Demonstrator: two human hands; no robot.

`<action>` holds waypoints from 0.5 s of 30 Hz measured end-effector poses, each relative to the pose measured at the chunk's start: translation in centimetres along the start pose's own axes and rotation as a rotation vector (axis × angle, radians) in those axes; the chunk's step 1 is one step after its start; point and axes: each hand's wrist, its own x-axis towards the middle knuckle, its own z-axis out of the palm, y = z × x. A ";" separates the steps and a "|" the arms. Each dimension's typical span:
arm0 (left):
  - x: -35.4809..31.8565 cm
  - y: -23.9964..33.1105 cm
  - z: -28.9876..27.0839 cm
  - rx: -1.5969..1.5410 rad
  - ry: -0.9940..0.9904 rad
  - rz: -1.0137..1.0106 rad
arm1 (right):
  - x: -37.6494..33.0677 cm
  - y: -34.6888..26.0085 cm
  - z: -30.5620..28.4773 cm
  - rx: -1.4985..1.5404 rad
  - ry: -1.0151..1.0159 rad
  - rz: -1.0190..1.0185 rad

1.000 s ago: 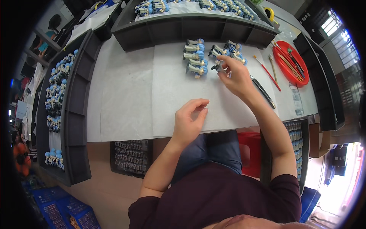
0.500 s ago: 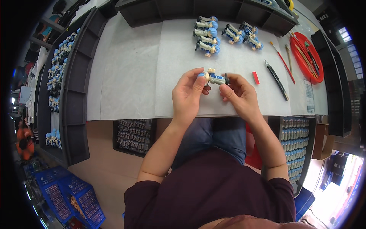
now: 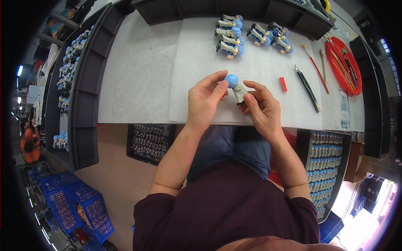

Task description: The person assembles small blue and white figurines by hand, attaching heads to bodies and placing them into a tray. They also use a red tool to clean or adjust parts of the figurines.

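A small figurine (image 3: 239, 93) with light blue hair and a long pale coat is held over the white sheet, its back turned up and its body tilted. My left hand (image 3: 202, 100) pinches the head between thumb and fingers. At the lower body, my right hand (image 3: 266, 113) has its thumb against the coat and its other fingers curled round the far side, partly hidden. Beyond my hands lie similar figurines in a column (image 3: 229, 32) and a looser cluster (image 3: 281, 42).
To the right lie a red block (image 3: 283, 84), a craft knife (image 3: 307, 88), a red-handled brush (image 3: 317, 67) and a red oval tray (image 3: 354, 85) of tools. Black bins stand at the back (image 3: 188, 10) and left (image 3: 86, 96). Trays of figurines (image 3: 326, 167) sit below the table edge.
The figurine has been turned from lying sideways with its front showing to a tilted pose with its back showing. Both hands still hold it; the view has shifted slightly.
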 end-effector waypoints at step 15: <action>0.0 -0.2 -0.4 -0.039 -0.057 0.051 | 0.1 0.2 -0.1 -0.228 0.058 -0.265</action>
